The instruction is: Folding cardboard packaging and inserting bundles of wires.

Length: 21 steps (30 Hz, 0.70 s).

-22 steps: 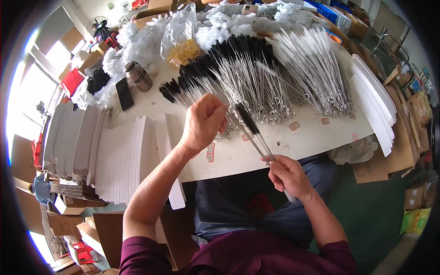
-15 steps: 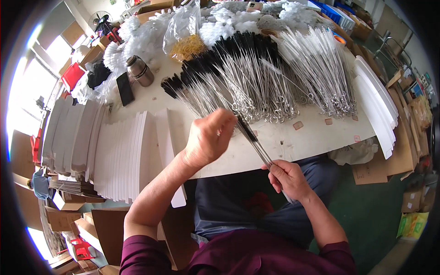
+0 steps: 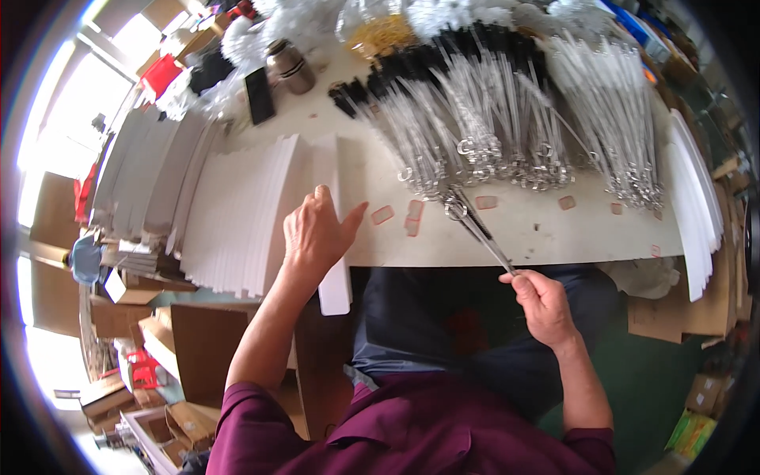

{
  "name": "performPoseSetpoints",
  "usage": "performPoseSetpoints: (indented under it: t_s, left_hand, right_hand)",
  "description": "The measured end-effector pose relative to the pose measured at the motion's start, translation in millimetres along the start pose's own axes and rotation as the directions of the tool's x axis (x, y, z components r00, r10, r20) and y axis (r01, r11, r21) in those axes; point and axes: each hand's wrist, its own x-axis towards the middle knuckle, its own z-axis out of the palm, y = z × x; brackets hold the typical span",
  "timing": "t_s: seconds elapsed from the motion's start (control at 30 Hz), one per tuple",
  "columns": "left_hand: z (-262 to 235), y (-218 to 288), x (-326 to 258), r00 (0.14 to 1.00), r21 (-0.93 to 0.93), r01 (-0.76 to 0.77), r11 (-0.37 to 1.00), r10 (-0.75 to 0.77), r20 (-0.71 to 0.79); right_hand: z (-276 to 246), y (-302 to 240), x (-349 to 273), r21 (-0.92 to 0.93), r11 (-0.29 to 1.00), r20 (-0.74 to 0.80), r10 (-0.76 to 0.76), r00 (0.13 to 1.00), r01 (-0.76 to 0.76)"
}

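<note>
My right hand grips a small bundle of thin wire brushes near the table's front edge. Black bristles and wire rings show at the bundle's far end, by the pile. My left hand is empty, thumb and fingers spread, over a long white cardboard strip whose end juts past the table edge. Whether it touches the strip I cannot tell. Beyond the right hand lies a big pile of wire brushes, black bristles away from me and ring ends towards me.
White-bristled brushes lie at the right. Rows of white cardboard strips stand at the left, and more strips lie along the right edge. At the back are a steel flask, a black phone and yellow pieces in plastic.
My left hand has left the bundle's bristle end, moved left and opened beside the white strip. The right hand keeps the brushes. The whole view has shifted.
</note>
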Motion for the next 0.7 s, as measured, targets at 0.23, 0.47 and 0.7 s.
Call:
performPoseSetpoints:
  t_s: [0.23,0.47,0.7]
  left_hand:
    - [18,-26,-12,0.966,0.036,0.251,0.967,-0.253,0.053]
    - [-1,-41,-14,0.925,-0.647,0.373,0.665,-0.213,0.315]
    - [15,-29,-6,0.926,-0.83,0.371,-0.417,0.096,0.366]
  right_hand:
    - [5,1,-1,0.0,1.0,0.071,0.019,0.997,-0.019]
    - [13,1,-8,0.0,1.0,0.123,0.005,0.992,-0.005]
    - [20,-16,-19,0.117,0.985,0.319,0.08,0.945,-0.123]
